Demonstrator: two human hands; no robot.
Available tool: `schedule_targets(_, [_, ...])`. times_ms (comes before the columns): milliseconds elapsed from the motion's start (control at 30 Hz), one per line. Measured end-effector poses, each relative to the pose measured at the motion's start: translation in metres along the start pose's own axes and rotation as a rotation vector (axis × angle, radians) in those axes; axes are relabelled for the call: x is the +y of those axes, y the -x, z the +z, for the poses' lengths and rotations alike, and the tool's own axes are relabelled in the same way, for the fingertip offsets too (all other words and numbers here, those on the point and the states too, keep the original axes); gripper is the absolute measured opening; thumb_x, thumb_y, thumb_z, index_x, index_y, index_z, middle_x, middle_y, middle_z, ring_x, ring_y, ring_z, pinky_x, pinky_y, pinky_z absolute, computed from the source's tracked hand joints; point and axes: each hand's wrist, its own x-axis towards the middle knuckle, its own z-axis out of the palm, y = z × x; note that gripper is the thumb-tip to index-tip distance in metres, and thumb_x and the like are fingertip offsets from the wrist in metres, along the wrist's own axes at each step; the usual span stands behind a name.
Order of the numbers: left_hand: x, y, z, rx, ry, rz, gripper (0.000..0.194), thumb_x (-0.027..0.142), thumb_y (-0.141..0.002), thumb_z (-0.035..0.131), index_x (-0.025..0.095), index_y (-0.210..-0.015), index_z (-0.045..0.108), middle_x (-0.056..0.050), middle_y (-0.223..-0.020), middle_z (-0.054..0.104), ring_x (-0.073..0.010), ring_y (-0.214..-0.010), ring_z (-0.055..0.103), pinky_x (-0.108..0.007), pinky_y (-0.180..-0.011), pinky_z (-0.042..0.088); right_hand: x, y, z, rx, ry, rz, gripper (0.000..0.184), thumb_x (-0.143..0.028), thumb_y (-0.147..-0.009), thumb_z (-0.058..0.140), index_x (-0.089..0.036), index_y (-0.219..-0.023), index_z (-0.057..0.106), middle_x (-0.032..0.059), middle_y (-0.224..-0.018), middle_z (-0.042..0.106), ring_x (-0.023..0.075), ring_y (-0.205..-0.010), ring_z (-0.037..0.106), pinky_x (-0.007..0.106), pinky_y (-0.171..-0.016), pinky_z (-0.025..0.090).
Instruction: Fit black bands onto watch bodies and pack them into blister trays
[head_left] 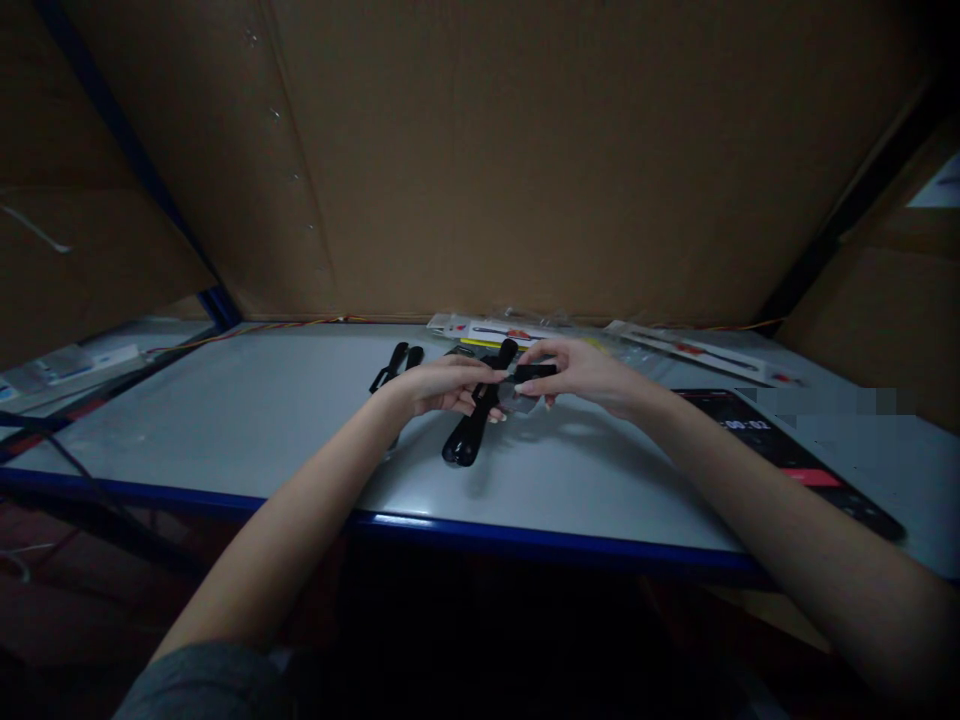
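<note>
Just above the shelf, my left hand (450, 385) is closed around the middle of a long black piece with rounded ends (469, 430), which is tilted away from me. Between the thumb and fingers of my right hand (566, 370) is a short black bar (537, 370). A clear, film-like bit (517, 398) shows below that bar, close to the long piece; whether the two black parts touch, I cannot tell. Similar black pieces (394, 365) lie behind my left wrist, which partly covers them.
Flat printed packages and clear plastic (510, 328) lie along the cardboard back wall (487, 180). Another long package (697, 350) is at the back right. A phone showing a timer (795, 450) lies beneath my right forearm. A blue edge (450, 525) borders the shelf.
</note>
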Motion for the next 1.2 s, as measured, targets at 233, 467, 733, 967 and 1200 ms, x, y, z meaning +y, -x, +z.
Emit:
schedule_targets(233, [-0.004,0.001,0.004,-0.029,-0.007,0.018,0.039,0.019,-0.07,0.07,0.011,-0.103,0.052,-0.012,-0.087,0.067,-0.0191,-0.069,0.068,-0.031,-0.064,0.055,-0.004,0.003,0.007,0.005,-0.059,-0.056,0.038,-0.02,-0.063,0.07,-0.021,-0.1,0.06,0.008,-0.118,0.054,0.0153,-0.075,0.063,0.032,-0.06,0.056])
schedule_targets(467, [-0.003,-0.004,0.002,0.145,0.167,0.043,0.028,0.005,-0.074,0.063,0.009,-0.098,0.049,-0.012,-0.086,0.066,-0.0194,-0.071,0.069,-0.029,-0.066,0.056,-0.002,0.002,-0.007,0.273,-0.17,-0.033,0.023,-0.024,-0.075,0.059,-0.018,-0.098,0.057,0.0034,-0.074,0.061,0.0097,-0.055,0.057,0.021,-0.048,0.047])
schedule_targets(733, [-0.003,-0.006,0.007,0.309,0.221,0.092,0.025,0.003,-0.076,0.06,0.01,-0.096,0.047,-0.009,-0.081,0.066,-0.0167,-0.068,0.068,-0.026,-0.064,0.056,0.002,0.0,0.016,0.105,0.052,0.04,0.034,-0.049,-0.068,0.064,-0.016,-0.075,0.062,-0.0001,-0.057,0.057,0.0059,-0.039,0.042,0.02,-0.036,0.032])
schedule_targets(967, [-0.004,0.0,0.013,0.11,0.176,0.057,0.033,0.012,-0.074,0.066,0.01,-0.102,0.049,-0.013,-0.091,0.066,-0.0192,-0.075,0.069,-0.031,-0.072,0.054,0.004,-0.001,0.008,0.22,-0.092,0.037,0.023,-0.038,-0.067,0.064,-0.015,-0.067,0.062,-0.0011,-0.052,0.055,0.0044,-0.035,0.036,0.021,-0.034,0.022])
schedule_targets(1200, [0.0,0.0,0.014,0.03,0.192,0.013,0.019,0.023,-0.085,0.053,0.009,-0.097,0.053,-0.014,-0.083,0.067,-0.0207,-0.075,0.069,-0.03,-0.069,0.054,0.0,0.001,-0.003,0.037,0.012,0.113,0.02,-0.033,-0.066,0.063,-0.016,-0.055,0.059,-0.0012,-0.047,0.053,0.0051,-0.035,0.036,0.021,-0.034,0.021])
